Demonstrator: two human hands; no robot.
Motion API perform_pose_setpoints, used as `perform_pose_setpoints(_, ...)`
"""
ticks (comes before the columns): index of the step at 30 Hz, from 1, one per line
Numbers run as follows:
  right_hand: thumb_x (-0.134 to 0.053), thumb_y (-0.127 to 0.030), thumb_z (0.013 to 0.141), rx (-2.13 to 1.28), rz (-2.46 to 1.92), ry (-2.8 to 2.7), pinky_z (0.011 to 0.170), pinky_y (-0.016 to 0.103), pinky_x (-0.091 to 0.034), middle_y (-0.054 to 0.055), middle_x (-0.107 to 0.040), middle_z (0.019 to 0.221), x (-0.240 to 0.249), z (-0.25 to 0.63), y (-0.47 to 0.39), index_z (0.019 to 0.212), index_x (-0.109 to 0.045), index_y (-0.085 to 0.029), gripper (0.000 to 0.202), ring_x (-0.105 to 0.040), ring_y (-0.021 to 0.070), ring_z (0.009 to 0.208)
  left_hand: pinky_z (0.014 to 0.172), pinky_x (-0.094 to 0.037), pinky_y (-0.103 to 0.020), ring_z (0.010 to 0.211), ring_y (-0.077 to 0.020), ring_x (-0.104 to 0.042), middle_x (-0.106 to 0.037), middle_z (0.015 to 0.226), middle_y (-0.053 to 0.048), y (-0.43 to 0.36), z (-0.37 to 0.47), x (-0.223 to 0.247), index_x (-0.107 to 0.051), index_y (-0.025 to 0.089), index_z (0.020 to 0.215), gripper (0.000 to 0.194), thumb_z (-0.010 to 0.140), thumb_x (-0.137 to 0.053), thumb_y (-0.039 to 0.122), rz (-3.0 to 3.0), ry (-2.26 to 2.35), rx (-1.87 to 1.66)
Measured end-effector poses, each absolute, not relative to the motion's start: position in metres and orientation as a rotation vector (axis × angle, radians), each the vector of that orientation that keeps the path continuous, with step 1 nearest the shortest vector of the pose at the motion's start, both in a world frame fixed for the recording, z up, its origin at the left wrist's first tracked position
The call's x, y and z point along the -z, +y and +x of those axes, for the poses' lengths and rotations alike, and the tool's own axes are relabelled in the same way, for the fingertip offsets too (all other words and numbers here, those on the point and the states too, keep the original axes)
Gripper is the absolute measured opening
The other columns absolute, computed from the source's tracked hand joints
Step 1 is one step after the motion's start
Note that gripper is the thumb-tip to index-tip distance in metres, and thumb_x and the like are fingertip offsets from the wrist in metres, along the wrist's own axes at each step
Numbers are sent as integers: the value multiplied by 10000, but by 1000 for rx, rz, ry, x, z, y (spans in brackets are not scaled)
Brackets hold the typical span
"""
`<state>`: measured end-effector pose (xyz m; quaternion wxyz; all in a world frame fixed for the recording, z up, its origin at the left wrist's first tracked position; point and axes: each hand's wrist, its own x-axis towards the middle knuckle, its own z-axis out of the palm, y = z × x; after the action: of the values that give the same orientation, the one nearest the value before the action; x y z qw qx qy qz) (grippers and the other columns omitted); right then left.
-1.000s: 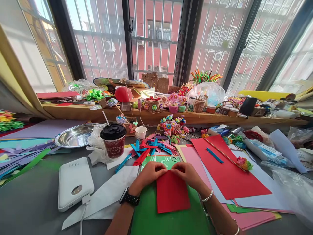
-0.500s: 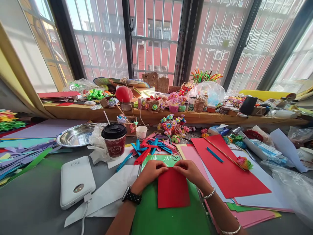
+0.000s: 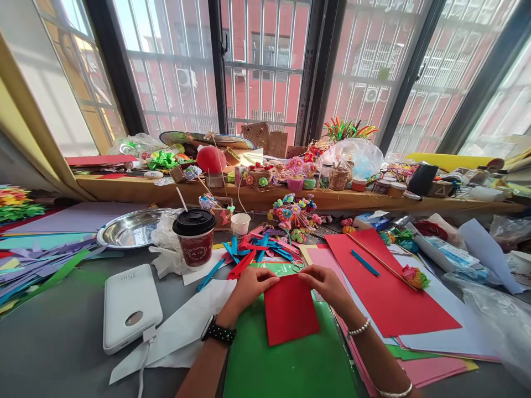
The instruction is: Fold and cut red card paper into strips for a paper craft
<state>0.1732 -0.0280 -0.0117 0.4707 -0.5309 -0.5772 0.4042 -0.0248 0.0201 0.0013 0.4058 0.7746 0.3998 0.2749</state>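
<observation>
A red paper square (image 3: 291,310) hangs between my hands over a green folder (image 3: 290,367). My left hand (image 3: 256,286) pinches its top left corner, and my right hand (image 3: 322,283) has its fingers closed on the top right corner. The sheet is slightly tilted, its lower edge higher at the right. Silver scissor handles (image 3: 297,266) show just beyond the paper's top edge. Behind my hands lies a heap of blue and red paper strips (image 3: 260,250).
At the left are a white power bank (image 3: 133,309) with its cable, a lidded dark cup (image 3: 194,237) and a metal tray (image 3: 128,229). A large red sheet (image 3: 398,293) with a stick and paper flower lies at the right. Crafts crowd the windowsill (image 3: 265,196).
The red paper has been raised a little and tilted, its lower edge shifting up and slightly left. My hands have moved slightly farther apart at its top edge.
</observation>
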Motion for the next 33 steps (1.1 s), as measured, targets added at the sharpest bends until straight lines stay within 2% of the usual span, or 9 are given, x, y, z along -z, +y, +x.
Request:
perform_pose_setpoints(7,-539,-428,674,-885,-1371,-1401,528,224,-415,33,-605,655,16,179,-26,709,-606,-136,301,-543,150,620,572,-455,-260,583,-161,-586,-613,611,-40,29,-34,3,-591,115,685,286,668,-501,386,1691,1117,-793)
perform_pose_setpoints(11,-535,-433,674,-891,-1373,-1443,517,222,-413,31,-606,643,14,176,-28,696,-609,-141,302,-545,153,614,688,-437,-267,745,-175,-585,-645,785,-48,23,-28,1,-613,163,803,281,713,-462,382,1912,1166,-1039)
perform_pose_setpoints(13,-511,-423,698,-877,-1368,-1523,491,211,-402,23,-599,623,13,170,-29,697,-616,-149,294,-538,144,592,695,-425,-245,783,-168,-573,-646,854,-32,17,-21,0,-620,193,857,270,711,-478,370,2042,1017,-923)
perform_pose_setpoints(16,-491,-413,718,-827,-1378,-1586,460,202,-392,13,-579,579,12,167,-30,661,-620,-156,292,-526,130,546,626,-409,-227,712,-160,-570,-657,750,-18,11,-13,-1,-644,188,734,256,724,-461,366,2110,938,-735)
perform_pose_setpoints(18,-496,-418,715,-796,-1385,-1478,481,214,-420,24,-581,585,12,171,-30,661,-615,-146,302,-540,134,542,619,-398,-225,703,-158,-565,-655,738,-20,11,-14,-1,-641,179,701,263,730,-451,360,2096,953,-731)
perform_pose_setpoints(23,-500,-447,709,-828,-1291,-1244,594,251,-465,51,-617,703,11,177,-28,790,-598,-142,330,-583,159,650,594,-391,-224,700,-161,-553,-643,738,-29,14,-19,-3,-631,166,690,288,721,-445,382,2024,1016,-762)
perform_pose_setpoints(24,-519,-442,697,-875,-1280,-1325,575,243,-458,45,-621,719,12,175,-28,806,-601,-150,322,-579,160,655,590,-392,-222,699,-160,-551,-640,736,-29,13,-19,-3,-630,164,693,288,720,-445,383,2013,1001,-754)
perform_pose_setpoints(27,-519,-465,685,-851,-1359,-1474,479,220,-410,24,-609,637,12,168,-31,697,-615,-153,327,-552,154,588,562,-401,-218,655,-150,-547,-624,678,-23,13,-18,-4,-620,149,671,275,702,-466,376,1959,962,-728)
perform_pose_setpoints(33,-488,-494,692,-722,-1446,-1329,448,218,-369,26,-605,629,10,177,-30,675,-609,-149,366,-530,153,567,552,-458,-254,553,-149,-574,-591,575,-11,25,-32,0,-590,134,642,269,656,-515,393,1745,1016,-774)
